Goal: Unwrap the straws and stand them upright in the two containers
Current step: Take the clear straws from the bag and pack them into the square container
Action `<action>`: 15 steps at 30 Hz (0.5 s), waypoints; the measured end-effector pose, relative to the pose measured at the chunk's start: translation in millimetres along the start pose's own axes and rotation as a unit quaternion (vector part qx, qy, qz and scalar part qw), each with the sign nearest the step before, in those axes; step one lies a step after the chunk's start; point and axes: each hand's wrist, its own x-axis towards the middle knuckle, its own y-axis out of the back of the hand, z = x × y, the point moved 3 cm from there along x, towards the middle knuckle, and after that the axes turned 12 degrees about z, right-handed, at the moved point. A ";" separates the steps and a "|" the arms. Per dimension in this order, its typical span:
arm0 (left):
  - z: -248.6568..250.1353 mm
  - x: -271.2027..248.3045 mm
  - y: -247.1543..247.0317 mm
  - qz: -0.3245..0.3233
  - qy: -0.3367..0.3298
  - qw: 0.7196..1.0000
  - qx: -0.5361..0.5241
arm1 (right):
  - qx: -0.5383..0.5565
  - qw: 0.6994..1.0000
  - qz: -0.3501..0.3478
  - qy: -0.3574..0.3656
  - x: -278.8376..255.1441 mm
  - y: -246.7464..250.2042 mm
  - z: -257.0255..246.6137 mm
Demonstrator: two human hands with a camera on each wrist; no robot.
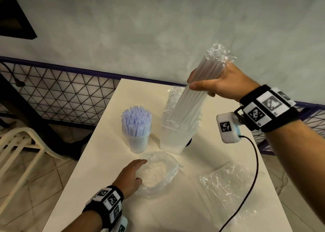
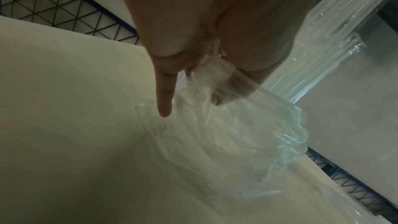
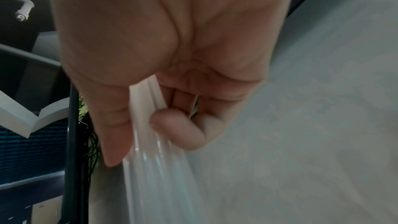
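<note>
My right hand [image 1: 198, 81] [image 3: 146, 139] grips a bundle of clear straws [image 1: 186, 105] [image 3: 155, 168] near its top, tilted, with crinkled wrap still around the upper end. The bundle's lower end stands inside the square translucent container [image 1: 173, 142], where loose film bunches at the rim. Left of it, the round clear container [image 1: 137, 144] holds several pale blue straws [image 1: 136, 121] upright. My left hand [image 1: 139, 170] [image 2: 193, 101] lies low on the table and pinches an empty clear wrapper [image 1: 158, 175] [image 2: 226, 142], index finger straight.
A second empty wrapper [image 1: 226, 184] lies on the cream table [image 1: 105, 179] at the right, crossed by a black cable [image 1: 253, 170]. A wire-mesh fence [image 1: 61, 94] and grey wall stand behind. A pale chair [image 1: 17, 143] is at the left on the tiled floor.
</note>
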 end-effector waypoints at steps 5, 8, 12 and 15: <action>-1.4 0.4 -0.5 0.000 0.001 1.000 -0.002 | 0.003 1.000 -0.020 0.012 13.3 -7.2 4.3; -2.8 1.7 -1.2 0.000 0.003 1.000 -0.004 | 0.006 1.000 -0.028 -0.003 16.9 -10.8 8.0; -2.8 2.6 -1.1 -0.004 0.001 1.000 0.004 | 0.005 0.999 -0.044 -0.015 18.5 -19.9 18.3; -2.9 4.0 -0.9 -0.004 -0.001 1.000 0.003 | 0.007 0.999 -0.048 -0.021 18.9 -24.4 24.3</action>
